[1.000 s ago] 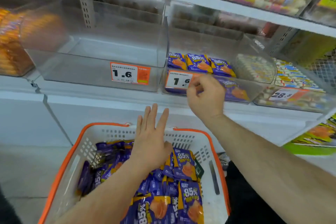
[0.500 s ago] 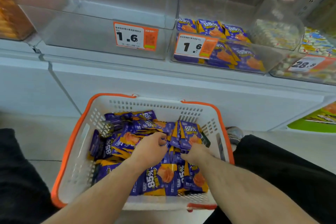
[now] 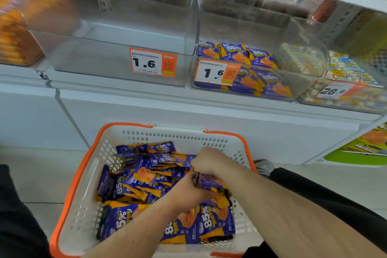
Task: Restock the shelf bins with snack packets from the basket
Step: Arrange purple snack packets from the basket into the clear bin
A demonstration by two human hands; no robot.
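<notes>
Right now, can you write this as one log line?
stage: gathering packets | left hand: gripping packets | right hand: gripping packets | basket: stocked | right bin: part filled

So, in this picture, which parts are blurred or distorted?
Head view: both hands, left and right, are motion-blurred over the purple snack packets; the orange packets at far left are smeared; the wide lens bends the white shelf edge.

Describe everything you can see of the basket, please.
The basket is white plastic with slotted walls and an orange rim. It sits on the floor below the shelf, upright, holding many purple and orange snack packets. The left hand and right hand reach inside, gripping packets.
</notes>
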